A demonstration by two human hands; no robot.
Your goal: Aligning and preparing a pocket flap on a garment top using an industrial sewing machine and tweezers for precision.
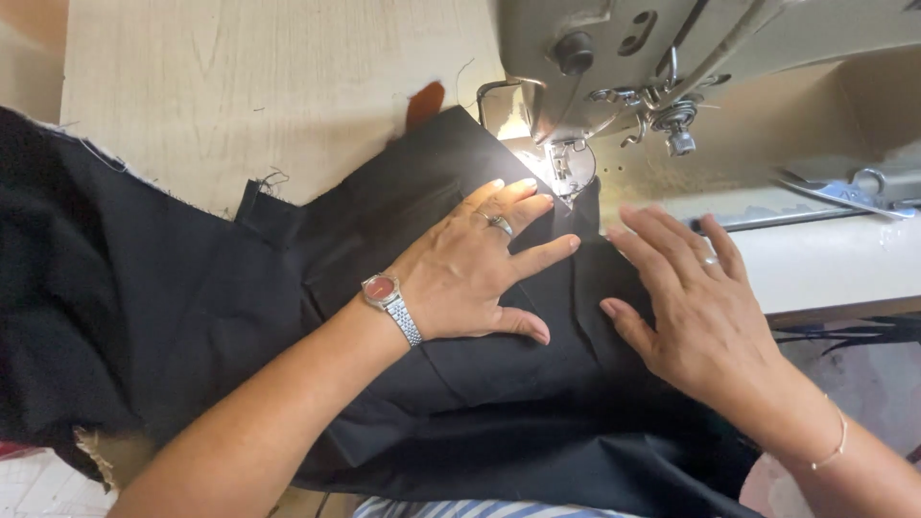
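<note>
Black fabric [240, 317] lies under both hands — left hand [470, 264], right hand [691, 307] — fingers spread flat.

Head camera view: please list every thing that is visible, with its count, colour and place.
black fabric: one, black, spread over the table, under both hands
sewing machine: one, grey-beige, top right
presser foot: one, metal, on the fabric's far edge
table: one, pale wood, top left
scissors: one pair, metal, far right
wristwatch: one, silver with red face, left wrist
ring: one, silver, left hand
bracelet: one, thin, right wrist
left hand: flat on the fabric
right hand: flat on the fabric
</note>
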